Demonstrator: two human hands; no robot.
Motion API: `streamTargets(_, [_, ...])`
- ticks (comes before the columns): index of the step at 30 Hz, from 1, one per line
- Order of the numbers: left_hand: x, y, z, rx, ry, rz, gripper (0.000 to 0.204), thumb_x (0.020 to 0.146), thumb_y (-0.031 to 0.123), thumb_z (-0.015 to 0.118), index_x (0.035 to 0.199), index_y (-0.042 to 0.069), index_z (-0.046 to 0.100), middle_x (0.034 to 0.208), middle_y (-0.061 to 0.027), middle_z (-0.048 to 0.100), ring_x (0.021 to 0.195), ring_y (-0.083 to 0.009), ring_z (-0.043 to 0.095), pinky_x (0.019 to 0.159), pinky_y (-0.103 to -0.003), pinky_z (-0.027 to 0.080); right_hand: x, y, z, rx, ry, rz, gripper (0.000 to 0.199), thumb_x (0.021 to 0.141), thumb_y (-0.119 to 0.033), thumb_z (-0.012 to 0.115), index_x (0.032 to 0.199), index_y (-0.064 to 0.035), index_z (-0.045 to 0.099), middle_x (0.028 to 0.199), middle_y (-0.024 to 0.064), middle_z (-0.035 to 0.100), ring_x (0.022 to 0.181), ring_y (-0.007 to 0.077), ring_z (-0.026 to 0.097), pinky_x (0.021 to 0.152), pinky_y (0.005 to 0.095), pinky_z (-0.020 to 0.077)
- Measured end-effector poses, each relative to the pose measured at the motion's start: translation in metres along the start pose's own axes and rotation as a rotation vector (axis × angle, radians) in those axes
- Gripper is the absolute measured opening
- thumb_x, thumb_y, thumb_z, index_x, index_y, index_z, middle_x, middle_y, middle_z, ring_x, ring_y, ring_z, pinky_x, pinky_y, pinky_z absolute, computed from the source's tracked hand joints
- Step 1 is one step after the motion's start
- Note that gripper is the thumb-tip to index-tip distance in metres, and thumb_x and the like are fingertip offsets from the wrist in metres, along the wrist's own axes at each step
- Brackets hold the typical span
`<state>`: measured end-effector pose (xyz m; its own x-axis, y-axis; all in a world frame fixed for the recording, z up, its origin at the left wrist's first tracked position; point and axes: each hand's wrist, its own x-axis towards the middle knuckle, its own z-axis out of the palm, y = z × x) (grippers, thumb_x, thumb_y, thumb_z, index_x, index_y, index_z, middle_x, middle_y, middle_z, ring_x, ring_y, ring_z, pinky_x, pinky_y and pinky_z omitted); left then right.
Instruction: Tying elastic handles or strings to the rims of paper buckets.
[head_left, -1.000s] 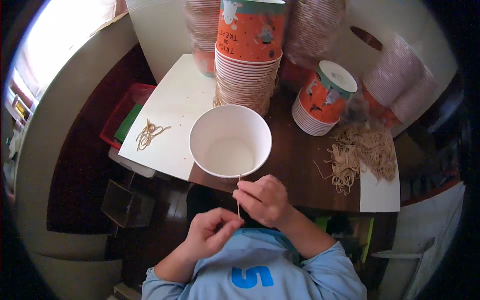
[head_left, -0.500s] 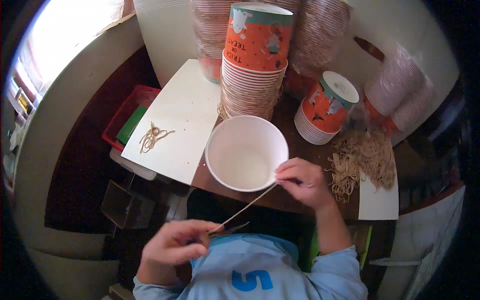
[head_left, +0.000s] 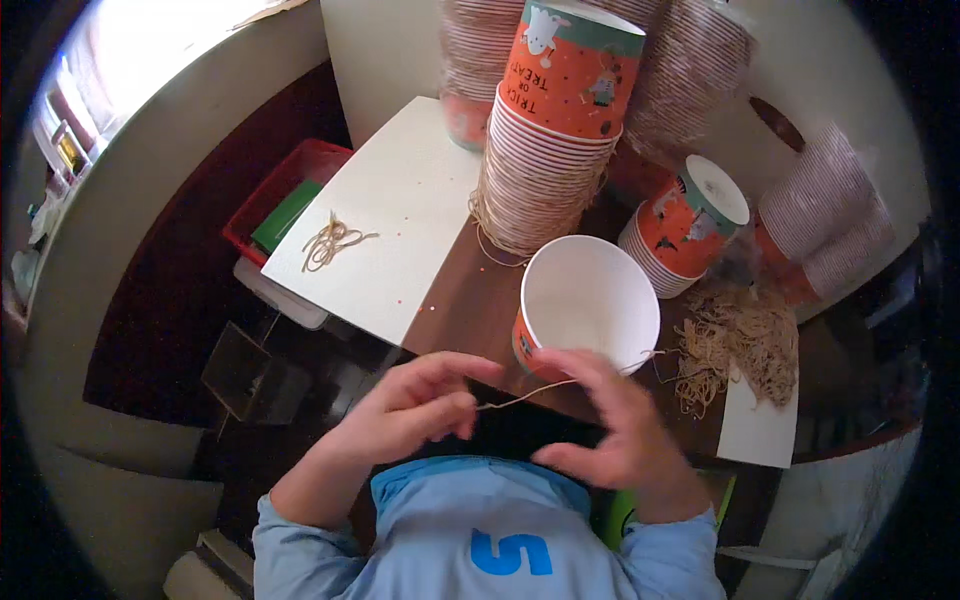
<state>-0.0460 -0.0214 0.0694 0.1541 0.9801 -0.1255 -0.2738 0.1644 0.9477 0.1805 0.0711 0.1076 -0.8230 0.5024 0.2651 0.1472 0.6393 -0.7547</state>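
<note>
A paper bucket (head_left: pixel 590 290), white inside and orange outside, stands near the table's front edge with its mouth up. In front of it a thin tan cord (head_left: pixel 540 391) runs slackly from my left hand toward the bucket's right side, passing behind the right fingers. My left hand (head_left: pixel 410 410) has the cord at its thumb tip, with the index finger stretched forward above it. My right hand (head_left: pixel 625 430) is spread by the bucket's near rim, thumb and fingers wide apart. Part of the cord is hidden behind that hand.
Behind rises a tall stack of buckets (head_left: pixel 550 180) with cords hanging round it. A shorter bucket stack (head_left: pixel 690 225) is at the right, beside a heap of tan cords (head_left: pixel 745 340). A few cords (head_left: pixel 335 243) lie on the white board (head_left: pixel 390 220). A red crate (head_left: pixel 285 190) sits left.
The bucket has shifted right in view and its orange side now shows. My right hand has let go of the cord and spread; my left hand has risen. The cord has gone slack.
</note>
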Motion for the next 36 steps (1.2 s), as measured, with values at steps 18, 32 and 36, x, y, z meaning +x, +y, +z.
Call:
streamTargets(18, [0.002, -0.053, -0.021, -0.478, -0.210, -0.357, 0.034, 0.096, 0.024, 0.048, 0.120, 0.001, 0.055, 0.094, -0.0141, 0.066, 0.076, -0.0164, 0.064, 0.071, -0.027, 0.052, 0.008, 0.013, 0.022, 0.239, 0.230, 0.263, 0.009, 0.087, -0.008, 0.062, 0.086, 0.0008, 0.063, 0.074, 0.0044, 0.064, 0.066, 0.0068, 0.058, 0.057, 0.0229, 0.0456])
streamTargets(32, [-0.018, -0.019, 0.004, 0.125, -0.127, -0.177, 0.023, 0.096, 0.020, 0.050, 0.093, 0.001, 0.062, 0.071, -0.0006, 0.058, 0.064, -0.0052, 0.051, 0.056, -0.020, 0.041, -0.004, -0.009, 0.022, -0.238, 0.163, -0.240, 0.050, 0.072, -0.018, 0.073, 0.117, -0.0023, 0.056, 0.118, 0.0166, 0.052, 0.109, 0.0325, 0.052, 0.095, 0.0439, 0.0409])
streamTargets(36, [-0.008, -0.011, 0.011, 0.196, -0.200, -0.045, 0.021, 0.096, 0.018, 0.050, 0.094, 0.001, 0.061, 0.073, -0.0003, 0.057, 0.066, -0.0053, 0.050, 0.057, -0.021, 0.041, 0.001, -0.001, 0.040, 0.262, -0.065, -0.012, 0.049, 0.080, -0.009, 0.066, 0.125, 0.0005, 0.049, 0.113, 0.0174, 0.056, 0.096, 0.0237, 0.060, 0.084, 0.0331, 0.0482])
